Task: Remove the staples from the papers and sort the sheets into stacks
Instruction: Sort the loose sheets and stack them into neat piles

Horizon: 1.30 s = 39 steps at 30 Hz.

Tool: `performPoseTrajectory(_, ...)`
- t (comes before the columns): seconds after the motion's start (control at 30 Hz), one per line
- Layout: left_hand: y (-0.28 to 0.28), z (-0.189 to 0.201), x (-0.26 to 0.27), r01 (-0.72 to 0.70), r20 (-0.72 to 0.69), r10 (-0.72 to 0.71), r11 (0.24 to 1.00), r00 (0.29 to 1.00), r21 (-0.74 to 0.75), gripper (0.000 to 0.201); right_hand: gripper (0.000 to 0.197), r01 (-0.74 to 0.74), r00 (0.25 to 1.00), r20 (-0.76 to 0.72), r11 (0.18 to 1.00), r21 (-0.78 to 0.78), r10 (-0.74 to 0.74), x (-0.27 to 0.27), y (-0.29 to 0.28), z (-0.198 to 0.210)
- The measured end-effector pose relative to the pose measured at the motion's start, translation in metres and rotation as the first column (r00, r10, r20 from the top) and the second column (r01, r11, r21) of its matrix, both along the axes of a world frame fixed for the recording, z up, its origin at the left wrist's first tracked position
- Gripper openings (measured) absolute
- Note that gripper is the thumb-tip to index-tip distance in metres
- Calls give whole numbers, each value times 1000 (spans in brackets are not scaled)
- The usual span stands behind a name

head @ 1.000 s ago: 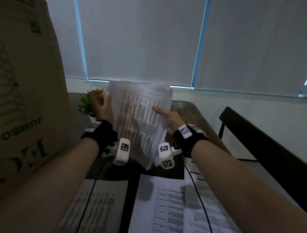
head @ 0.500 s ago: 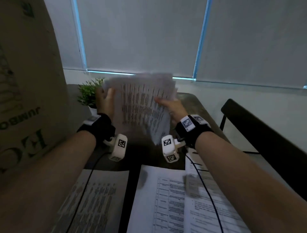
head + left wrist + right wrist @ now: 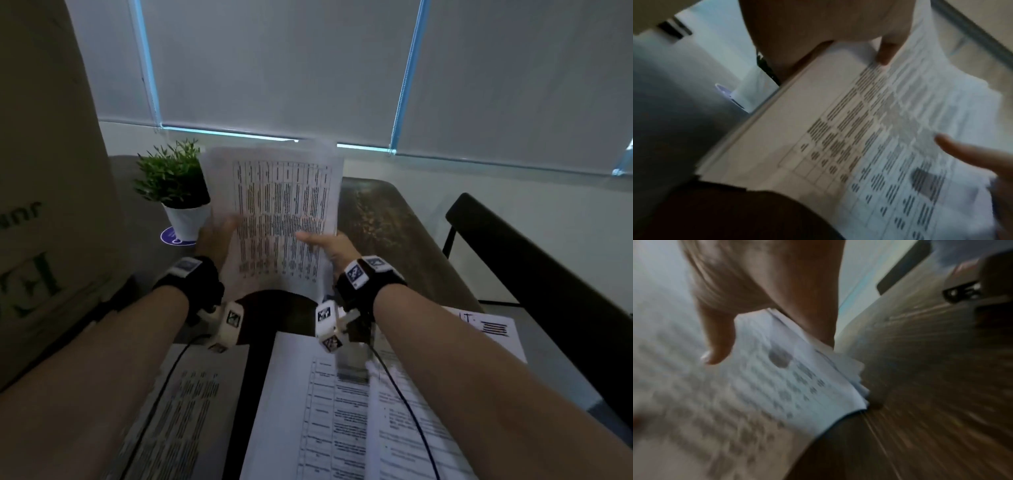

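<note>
I hold a bundle of printed sheets [image 3: 274, 212] upright above the dark table [image 3: 394, 222], its printed table facing me. My left hand [image 3: 217, 236] grips its left edge, thumb [image 3: 888, 52] on the front. My right hand [image 3: 329, 245] grips the right edge, thumb [image 3: 717, 344] pressed on the print and fingers behind. The bundle [image 3: 869, 138] shows several layered edges in both wrist views [image 3: 797, 378]. No staple is visible. Three paper stacks lie near me: left [image 3: 185, 411], middle [image 3: 308, 411], right [image 3: 479, 339].
A small potted plant [image 3: 174, 192] in a white pot stands behind the bundle's left side. A large cardboard box [image 3: 44, 205] fills the left. A black chair [image 3: 534, 267] stands to the right. Closed blinds [image 3: 274, 68] hang behind the table.
Both hands have turned the bundle from tilted to straight upright and lowered it slightly toward the table. The left hand has slid from the top corner down to the lower left edge.
</note>
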State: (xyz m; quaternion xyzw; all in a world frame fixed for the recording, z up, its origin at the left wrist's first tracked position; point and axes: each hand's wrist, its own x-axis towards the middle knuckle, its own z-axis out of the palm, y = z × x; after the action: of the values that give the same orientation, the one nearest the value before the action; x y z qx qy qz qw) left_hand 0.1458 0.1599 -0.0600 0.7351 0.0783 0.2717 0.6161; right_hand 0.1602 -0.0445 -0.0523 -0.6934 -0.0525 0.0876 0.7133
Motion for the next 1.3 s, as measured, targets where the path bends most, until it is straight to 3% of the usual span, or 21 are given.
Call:
performPoseTrajectory(0.03,-1,-6,0,-4,-66,4,1000,998,-2,31,109,5,1000,-5,1000,-29,-6,-1,2,-8)
performPoseTrajectory(0.07,-4,-6,0,-36,-43,35,999,998,-16,31,106,12,1000,5,1000,-24,-12,1,5,-12)
performPoseTrajectory(0.17,-4,10,-1,-138,174,158,983,972,-121,32,108,82,996,33,988,127,-87,3,15,4)
performPoseTrajectory(0.27,11,15,-1,-162,123,196,957,973,-239,39,63,75,989,112,981,179,-96,19,5,9)
performPoseTrajectory(0.33,10,5,-6,-36,-8,35,996,999,-81,20,43,146,979,133,988,59,-152,24,-3,-1)
performPoseTrajectory(0.4,-2,-7,-10,79,-155,-56,986,986,147,10,43,210,972,103,978,7,-209,26,-7,-10)
performPoseTrajectory(0.5,-13,1,-4,-33,-52,49,961,997,275,19,42,228,962,150,973,20,-228,23,-6,-1)
performPoseTrajectory(0.57,-17,20,-2,-127,62,118,977,991,170,24,51,215,957,209,975,-53,-199,17,-8,15)
performPoseTrajectory(0.6,-18,29,-4,-126,95,118,988,989,91,26,65,195,960,220,977,-92,-171,15,-11,20)
performPoseTrajectory(0.67,-18,42,-14,-61,103,69,995,992,-78,27,83,109,977,196,984,-140,-80,9,-23,32)
performPoseTrajectory(0.7,-17,47,-19,-16,112,32,990,993,-138,27,77,70,985,164,989,-133,-48,2,-30,36)
performPoseTrajectory(0.8,-20,58,-39,56,121,-46,995,992,-86,20,44,37,976,217,992,-119,-10,-22,-44,49)
performPoseTrajectory(0.9,-41,78,-66,61,218,-42,995,975,-82,27,35,103,932,359,987,-125,-51,-49,-48,67)
performPoseTrajectory(1.07,-81,104,-120,97,307,-102,995,946,31,22,30,120,935,342,992,-44,-98,-104,-87,84)
performPoseTrajectory(1.17,-113,112,-156,156,336,-151,988,930,11,19,34,102,932,339,989,103,-131,-141,-118,85)
performPoseTrajectory(1.3,-154,110,-204,275,326,-247,961,913,-41,21,42,139,904,394,986,87,-163,-196,-154,96)
